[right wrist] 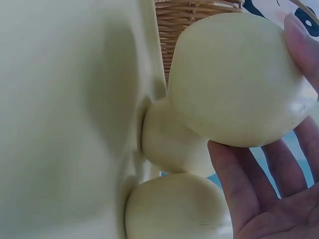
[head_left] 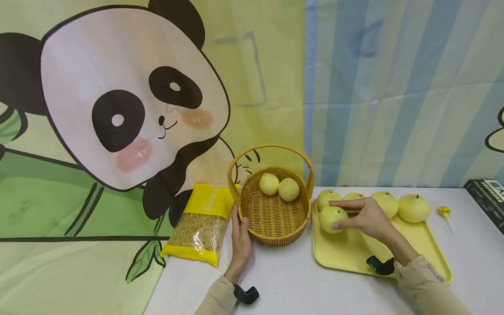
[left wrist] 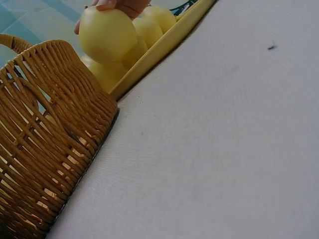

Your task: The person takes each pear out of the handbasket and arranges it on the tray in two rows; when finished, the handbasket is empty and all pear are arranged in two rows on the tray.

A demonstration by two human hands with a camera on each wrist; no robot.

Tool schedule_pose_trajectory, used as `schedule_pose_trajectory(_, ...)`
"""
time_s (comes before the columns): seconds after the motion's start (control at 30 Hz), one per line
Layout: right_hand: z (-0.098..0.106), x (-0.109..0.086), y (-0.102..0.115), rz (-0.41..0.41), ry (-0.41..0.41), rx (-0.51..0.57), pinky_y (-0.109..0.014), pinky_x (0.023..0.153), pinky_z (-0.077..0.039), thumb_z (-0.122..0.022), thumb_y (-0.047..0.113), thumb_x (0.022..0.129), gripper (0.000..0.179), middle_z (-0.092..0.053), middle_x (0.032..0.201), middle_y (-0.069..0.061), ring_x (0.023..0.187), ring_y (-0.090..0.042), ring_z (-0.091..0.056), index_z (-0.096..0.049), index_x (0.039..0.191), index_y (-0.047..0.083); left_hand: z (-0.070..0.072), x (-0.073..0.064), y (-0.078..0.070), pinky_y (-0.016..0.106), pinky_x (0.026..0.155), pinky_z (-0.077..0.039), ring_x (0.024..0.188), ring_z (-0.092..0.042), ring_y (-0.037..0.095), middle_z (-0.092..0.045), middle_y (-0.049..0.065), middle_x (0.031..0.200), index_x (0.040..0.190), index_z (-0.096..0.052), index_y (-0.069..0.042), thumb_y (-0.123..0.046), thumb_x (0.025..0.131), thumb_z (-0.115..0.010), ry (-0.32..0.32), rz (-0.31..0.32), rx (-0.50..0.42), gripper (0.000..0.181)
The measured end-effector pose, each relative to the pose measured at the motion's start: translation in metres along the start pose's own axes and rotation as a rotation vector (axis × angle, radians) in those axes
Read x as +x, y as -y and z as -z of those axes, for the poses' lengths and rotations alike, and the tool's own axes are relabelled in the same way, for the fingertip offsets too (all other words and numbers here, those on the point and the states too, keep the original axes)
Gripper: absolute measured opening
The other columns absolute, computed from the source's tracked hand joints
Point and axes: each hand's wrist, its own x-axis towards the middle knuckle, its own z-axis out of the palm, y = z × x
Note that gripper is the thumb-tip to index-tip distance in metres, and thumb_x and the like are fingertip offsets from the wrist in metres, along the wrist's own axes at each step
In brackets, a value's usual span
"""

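My right hand (head_left: 372,218) pinches a round yellow pear (head_left: 332,219) between thumb and fingers. In the right wrist view that pear (right wrist: 237,79) sits raised above other pears (right wrist: 177,209) along the tray's edge. Several pears (head_left: 414,208) line the back of the yellow tray (head_left: 346,258). Left of the tray stands a woven basket (head_left: 277,238) with an arched handle, and two pears (head_left: 269,184) lie inside at its back. My left hand (head_left: 241,243) rests against the basket's left side, fingers straight along the wall and thumb by the rim; the left wrist view shows no part of it.
A yellow bag of pasta (head_left: 198,227) lies left of the basket, close beside my left hand. Right of the tray are a wrapped lollipop (head_left: 445,213) and a dark box (head_left: 488,203). A printed panda curtain (head_left: 252,87) hangs behind the white table (head_left: 287,284).
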Motion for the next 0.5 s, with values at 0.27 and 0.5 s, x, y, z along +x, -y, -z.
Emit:
schedule_pose_trajectory(0.27, -0.007, -0.005, 0.001, -0.007, -0.021, -0.079, -0.023, 0.093, -0.06, -0.098, 0.042, 0.073, 0.06, -0.078, 0.127, 0.003, 0.115, 0.005, -0.067, -0.079, 0.128, 0.023, 0.001, -0.002, -0.004, 0.015, 0.128, -0.011, 0.165, -0.014, 0.02, -0.011, -0.001, 0.18, 0.172, -0.01, -0.029, -0.028, 0.117, -0.029, 0.001, 0.018, -0.001, 0.058)
schedule_pose_trajectory(0.5, -0.013, -0.009, 0.001, 0.021, -0.077, -0.258, -0.035, 0.095, -0.06, -0.095, 0.052, 0.072, 0.058, -0.08, 0.117, 0.01, 0.116, -0.018, -0.072, -0.082, 0.123, 0.028, 0.0, -0.001, -0.002, 0.013, 0.126, -0.011, 0.165, -0.013, 0.022, -0.011, -0.001, 0.18, 0.172, -0.01, -0.03, -0.027, 0.117, -0.03, 0.0, 0.005, -0.013, 0.058)
